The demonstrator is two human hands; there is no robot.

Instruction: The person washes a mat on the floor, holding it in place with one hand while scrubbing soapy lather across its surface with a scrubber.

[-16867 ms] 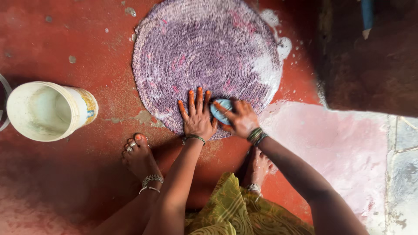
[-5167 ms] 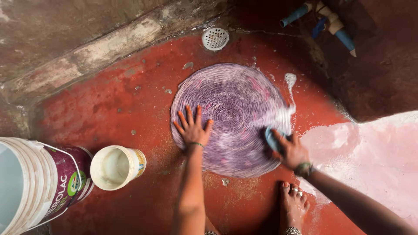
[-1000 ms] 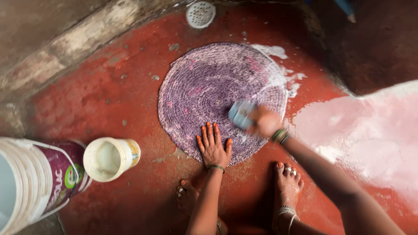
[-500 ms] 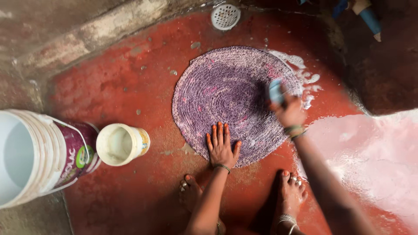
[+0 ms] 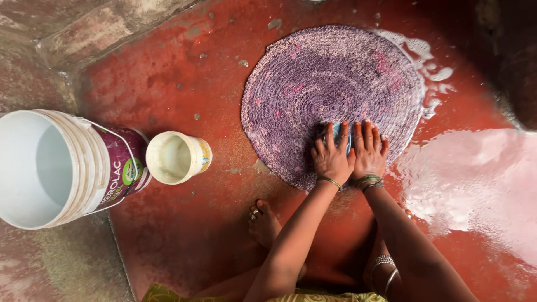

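A round purple woven mat [image 5: 330,72] lies wet and soapy on the red floor. Both of my hands rest side by side on its near edge. My left hand [image 5: 331,159] lies on top of a small blue scrub brush [image 5: 338,132], which shows between its fingers. My right hand [image 5: 368,151] presses flat on the mat just to the right of the brush, fingers straight and close together, touching my left hand. Bangles ring both wrists. White foam [image 5: 433,64] sits along the mat's far right rim.
A small cream plastic cup [image 5: 178,157] stands left of the mat, beside a large white bucket [image 5: 120,168] with a purple label. My bare foot [image 5: 263,223] is just below the mat. A pale wet patch [image 5: 475,179] spreads at right; a concrete ledge [image 5: 84,28] runs at upper left.
My right hand came back from the mat's far right side to its near edge. The brush is now under my left hand, with the right hand flat beside it. The view shifted closer.
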